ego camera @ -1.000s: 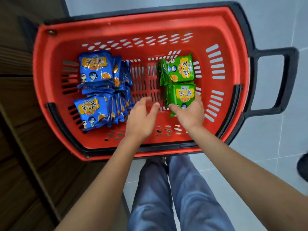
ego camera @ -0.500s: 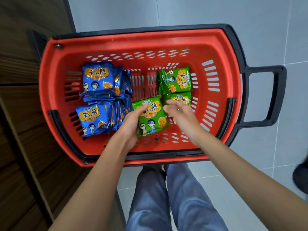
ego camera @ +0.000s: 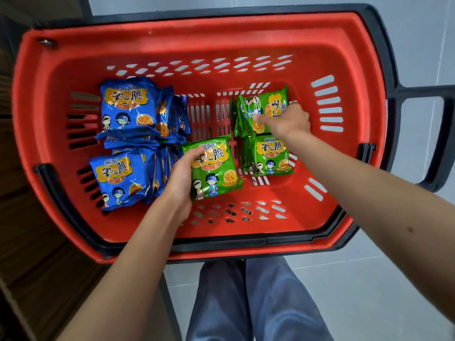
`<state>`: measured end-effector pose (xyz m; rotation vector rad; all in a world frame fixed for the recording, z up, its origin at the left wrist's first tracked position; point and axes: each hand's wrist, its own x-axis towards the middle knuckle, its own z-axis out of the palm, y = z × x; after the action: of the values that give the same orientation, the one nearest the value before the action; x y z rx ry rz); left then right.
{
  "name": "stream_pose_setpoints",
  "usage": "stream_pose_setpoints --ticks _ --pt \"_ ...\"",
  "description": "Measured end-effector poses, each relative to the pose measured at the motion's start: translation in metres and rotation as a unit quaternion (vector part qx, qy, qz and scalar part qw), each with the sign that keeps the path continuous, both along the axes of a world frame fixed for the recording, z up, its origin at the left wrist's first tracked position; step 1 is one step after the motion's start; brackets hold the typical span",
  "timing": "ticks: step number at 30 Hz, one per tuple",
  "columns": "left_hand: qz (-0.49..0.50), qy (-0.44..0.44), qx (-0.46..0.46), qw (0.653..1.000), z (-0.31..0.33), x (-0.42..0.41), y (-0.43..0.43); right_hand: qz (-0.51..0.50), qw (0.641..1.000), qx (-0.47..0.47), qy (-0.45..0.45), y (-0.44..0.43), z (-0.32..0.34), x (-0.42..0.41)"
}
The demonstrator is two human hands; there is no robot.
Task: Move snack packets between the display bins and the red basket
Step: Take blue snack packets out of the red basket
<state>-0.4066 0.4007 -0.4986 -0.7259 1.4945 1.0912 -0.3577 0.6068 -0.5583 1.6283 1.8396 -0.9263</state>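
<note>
Head view: red basket (ego camera: pixel 197 33) over grey tile floor (ego camera: pixel 369 291), wood panelling (ego camera: pixel 37 267) left.

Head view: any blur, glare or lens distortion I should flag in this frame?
Head view: wide-angle bending curves the red basket rim; head view: the right hand over the far green stack is motion-smeared, so its grip is unclear; head view: the left hand and the green packet it holds are sharp, print legible; head view: mild sheen on the blue packets.
</note>
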Motion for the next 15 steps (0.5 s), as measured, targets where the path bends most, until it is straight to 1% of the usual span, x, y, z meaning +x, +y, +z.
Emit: stream_pose_setpoints --ticks 3,7,11,15 --pt "0.018 0.001 -0.004 1.000 -0.002 -0.001 0.000 -0.006 0.999 0.038 0.017 0.002 0.001 0.004" --pt "-0.007 0.006 -0.028 1.000 0.000 -0.004 0.001 -0.029 0.997 0.073 0.026 -0.003 0.004 0.008" --pt "-0.021 0.017 -0.043 0.999 0.008 -0.008 0.005 -0.036 0.989 0.129 0.058 -0.013 0.012 0.009" --pt "-0.025 0.040 -0.071 0.996 0.023 -0.012 0.008 -0.067 0.983 0.122 0.122 -0.021 0.032 0.017"
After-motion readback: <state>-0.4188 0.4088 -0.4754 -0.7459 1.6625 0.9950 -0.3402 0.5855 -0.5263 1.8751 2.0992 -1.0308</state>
